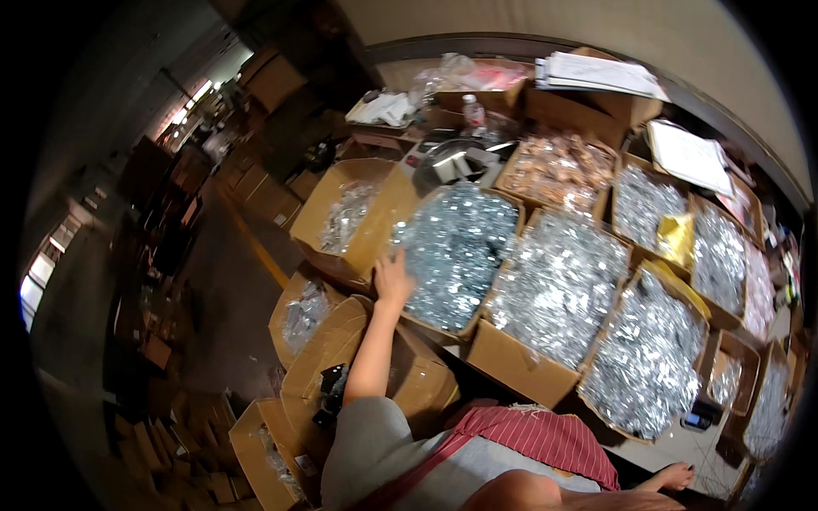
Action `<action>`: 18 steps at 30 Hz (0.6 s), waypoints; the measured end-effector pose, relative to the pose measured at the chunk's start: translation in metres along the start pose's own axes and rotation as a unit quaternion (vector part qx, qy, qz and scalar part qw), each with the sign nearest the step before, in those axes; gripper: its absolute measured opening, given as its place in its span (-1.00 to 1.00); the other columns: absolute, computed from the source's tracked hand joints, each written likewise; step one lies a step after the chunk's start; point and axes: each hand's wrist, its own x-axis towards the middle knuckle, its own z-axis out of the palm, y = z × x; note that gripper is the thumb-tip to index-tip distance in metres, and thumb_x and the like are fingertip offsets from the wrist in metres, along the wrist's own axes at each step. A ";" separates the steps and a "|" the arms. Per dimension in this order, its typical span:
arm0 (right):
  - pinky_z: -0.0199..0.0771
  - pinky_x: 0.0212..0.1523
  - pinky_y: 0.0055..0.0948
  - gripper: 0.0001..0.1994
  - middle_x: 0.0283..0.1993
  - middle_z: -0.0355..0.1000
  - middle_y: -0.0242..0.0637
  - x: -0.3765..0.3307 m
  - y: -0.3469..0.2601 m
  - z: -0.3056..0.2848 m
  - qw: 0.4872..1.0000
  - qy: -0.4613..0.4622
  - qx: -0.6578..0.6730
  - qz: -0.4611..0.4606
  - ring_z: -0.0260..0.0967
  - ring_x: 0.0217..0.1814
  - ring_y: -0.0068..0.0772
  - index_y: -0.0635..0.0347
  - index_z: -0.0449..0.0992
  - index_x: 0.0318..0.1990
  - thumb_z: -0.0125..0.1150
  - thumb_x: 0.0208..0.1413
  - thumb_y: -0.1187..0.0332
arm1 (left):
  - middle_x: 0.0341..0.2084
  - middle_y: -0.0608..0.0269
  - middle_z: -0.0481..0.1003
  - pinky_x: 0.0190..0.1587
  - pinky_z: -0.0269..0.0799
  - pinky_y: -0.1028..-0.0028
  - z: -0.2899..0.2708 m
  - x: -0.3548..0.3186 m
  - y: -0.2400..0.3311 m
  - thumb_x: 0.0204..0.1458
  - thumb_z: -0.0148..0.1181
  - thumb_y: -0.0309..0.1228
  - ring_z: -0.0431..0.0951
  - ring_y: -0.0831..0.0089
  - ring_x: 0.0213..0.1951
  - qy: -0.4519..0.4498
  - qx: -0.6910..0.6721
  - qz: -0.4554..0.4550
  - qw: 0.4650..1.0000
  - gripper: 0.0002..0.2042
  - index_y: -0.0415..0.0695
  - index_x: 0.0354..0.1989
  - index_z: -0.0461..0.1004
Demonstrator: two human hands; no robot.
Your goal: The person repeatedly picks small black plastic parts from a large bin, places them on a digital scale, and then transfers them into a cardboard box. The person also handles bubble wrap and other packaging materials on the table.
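Observation:
My left hand (394, 279) reaches forward to the left edge of a cardboard box heaped with bluish, shiny small clear packets (460, 247). Its fingers are apart, touching or just above the packets at that edge, and nothing shows in them. Down at the right, beside the white tabletop (660, 456), is my right hand (677, 475). It is small and partly turned away, so its finger positions and anything in them cannot be made out. To the right of the bluish heap stand two boxes of silvery packets (558, 277) (648, 358).
Behind are a box of copper-coloured packets (562, 166), a clear bottle (473, 112) and stacked papers (601, 75). Open cartons (341, 209) crowd the left side. A yellow packet (676, 238) lies on silvery packets at the right. A floor aisle with a yellow line (256, 243) runs beyond the cartons.

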 end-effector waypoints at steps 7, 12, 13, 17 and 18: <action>0.49 -0.13 -0.13 -0.68 -0.06 0.51 -0.22 -0.114 -0.066 -0.041 0.985 0.090 -0.045 -0.139 0.50 -0.12 -0.13 0.15 0.48 0.03 -0.02 0.23 0.22 | -0.38 0.19 0.58 -0.40 0.38 0.59 -0.089 0.035 -0.052 -0.26 -0.16 -0.67 0.49 0.59 -0.50 -0.068 -0.662 -0.096 0.740 -0.65 -0.24 -0.32 0.54; 0.37 0.06 -0.01 -0.61 0.14 0.40 -0.25 -0.141 -0.079 -0.024 0.994 0.031 0.003 -0.107 0.37 0.11 0.03 -0.02 0.39 0.17 -0.02 0.23 0.13 | -0.43 0.22 0.57 -0.41 0.34 0.54 -0.112 0.128 -0.141 -0.04 0.13 -0.26 0.52 0.50 -0.45 0.018 -0.599 -0.022 0.800 -0.75 -0.20 -0.32 0.54; 0.37 0.08 -0.03 -0.61 0.14 0.39 -0.25 -0.149 -0.090 -0.035 0.994 0.007 0.057 -0.092 0.36 0.12 0.03 -0.02 0.39 0.17 -0.02 0.24 0.12 | -0.41 0.18 0.59 -0.38 0.37 0.48 -0.108 0.157 -0.161 -0.03 0.18 -0.15 0.56 0.43 -0.42 -0.016 -0.524 -0.030 0.851 -0.68 -0.20 -0.31 0.54; 0.32 0.17 -0.07 -0.57 0.25 0.34 -0.32 -0.137 -0.095 -0.046 0.998 0.003 0.020 -0.062 0.32 0.19 -0.01 -0.06 0.35 0.24 -0.02 0.25 0.11 | -0.26 -0.01 0.62 -0.18 0.49 0.22 -0.053 0.205 -0.183 -0.09 0.28 0.15 0.63 0.12 -0.19 -0.142 -0.042 -0.112 0.983 -0.42 -0.22 -0.24 0.57; 0.33 0.18 -0.05 -0.56 0.28 0.31 -0.30 -0.145 -0.098 -0.052 0.997 -0.046 -0.018 -0.053 0.31 0.20 -0.01 -0.02 0.30 0.28 -0.06 0.27 0.16 | -0.16 -0.11 0.59 -0.03 0.48 0.11 -0.041 0.205 -0.175 -0.08 0.29 0.00 0.59 -0.02 -0.08 -0.144 0.077 -0.096 0.982 -0.52 -0.21 -0.20 0.60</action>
